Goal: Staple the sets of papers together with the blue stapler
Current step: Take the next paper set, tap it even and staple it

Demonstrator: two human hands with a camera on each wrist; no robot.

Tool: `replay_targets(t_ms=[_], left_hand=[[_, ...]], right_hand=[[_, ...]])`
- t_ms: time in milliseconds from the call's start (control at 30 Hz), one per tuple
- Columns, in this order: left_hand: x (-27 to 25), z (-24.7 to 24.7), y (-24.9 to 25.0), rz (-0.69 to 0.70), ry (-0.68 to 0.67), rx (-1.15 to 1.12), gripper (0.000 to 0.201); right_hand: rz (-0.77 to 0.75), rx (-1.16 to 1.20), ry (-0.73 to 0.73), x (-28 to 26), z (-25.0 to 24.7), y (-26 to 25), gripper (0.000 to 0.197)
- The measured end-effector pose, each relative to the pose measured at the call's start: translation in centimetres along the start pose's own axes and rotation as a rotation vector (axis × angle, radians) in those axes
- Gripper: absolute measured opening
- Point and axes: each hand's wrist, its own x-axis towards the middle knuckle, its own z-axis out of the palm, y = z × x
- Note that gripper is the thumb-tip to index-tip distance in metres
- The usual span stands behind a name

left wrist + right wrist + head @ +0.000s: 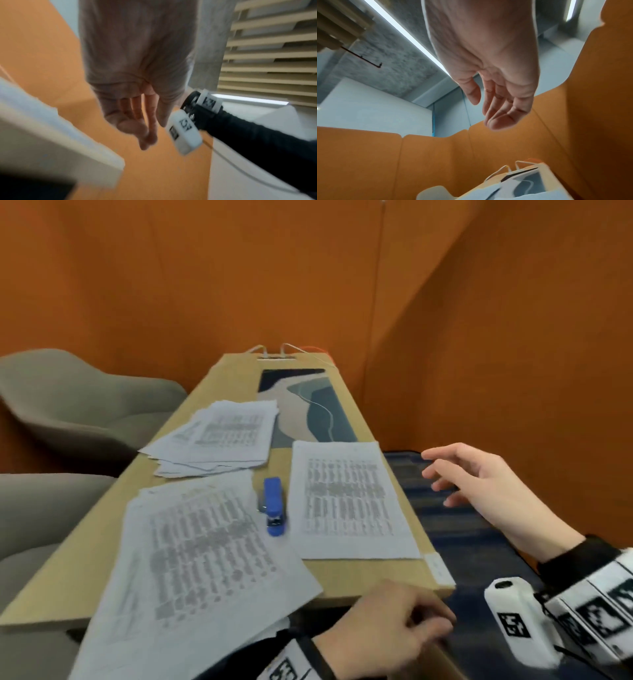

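Observation:
The blue stapler point(273, 506) lies on the wooden table point(373, 587) between two paper sets. A neat set point(349, 501) sits to its right; a fanned set point(198, 559) lies to its left and overhangs the near edge. A third loose pile point(219, 436) is farther back on the left. My left hand point(428, 621) hovers at the table's near right corner, fingers loosely bent and holding nothing point(144, 128). My right hand point(442, 474) is raised in the air beyond the table's right edge, fingers spread and empty point(496, 112).
A patterned desk mat point(308, 405) covers the far half of the table, with white cables point(274, 350) at the far end. Grey chairs point(85, 405) stand on the left. Orange padded walls point(479, 337) enclose the booth. A dark blue striped surface point(462, 542) lies to the right.

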Motion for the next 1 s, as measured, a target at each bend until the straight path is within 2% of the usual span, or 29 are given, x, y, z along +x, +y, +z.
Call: replay_targets(t_ms=[133, 233, 300, 400, 433, 500, 567, 633, 700, 800, 933, 1000], left_hand=[[-4.5, -8.9, -1.2, -0.059, 0.429, 0.097, 0.018], [-6.9, -15.5, -4.6, -0.244, 0.587, 0.284, 0.018], [-8.3, -19.6, -7.7, -0.473, 0.544, 0.409, 0.02], [-10.1, -24.3, -13.1, -0.801, 0.392, 0.55, 0.021], [-10.5, -25.4, -15.0, -0.892, 0.358, 0.584, 0.027], [-11.1, -26.7, -18.4, -1.007, 0.303, 0.635, 0.055], [-11.3, -27.4, -21.2, -0.974, 0.309, 0.664, 0.076], [-11.1, -27.9, -23.1, -0.882, 0.304, 0.623, 0.089], [-10.6, -28.6, -23.9, -0.851, 0.241, 0.563, 0.098], [-10.0, -29.6, -23.7, -0.844, 0.172, 0.543, 0.1], [-9.0, -30.6, -23.0, -0.84, 0.105, 0.627, 0.1], [-8.7, -30.9, -22.9, -0.85, 0.089, 0.656, 0.099]], right_hand=[[0.016, 0.021, -0.207, 4.0, 7.4, -3.2, 0.019], [0.042, -0.201, -0.374, 6.2, 13.6, -4.6, 0.022], [0.077, -0.38, -0.471, 7.2, 17.4, -5.1, 0.026], [0.105, -0.535, -0.547, 8.5, 21.4, -5.4, 0.04], [0.108, -0.562, -0.555, 8.9, 22.3, -5.4, 0.043], [0.107, -0.617, -0.555, 9.6, 23.9, -5.4, 0.046], [0.094, -0.688, -0.518, 10.0, 24.9, -5.4, 0.042], [0.098, -0.71, -0.459, 10.3, 25.6, -5.4, 0.044], [0.1, -0.689, -0.412, 10.8, 25.8, -5.3, 0.042], [0.098, -0.729, -0.352, 11.6, 25.9, -5.6, 0.036], [0.075, -0.798, -0.304, 12.2, 26.7, -5.9, 0.027], [0.008, -0.887, -0.269, 12.5, 27.6, -5.8, 0.029]])
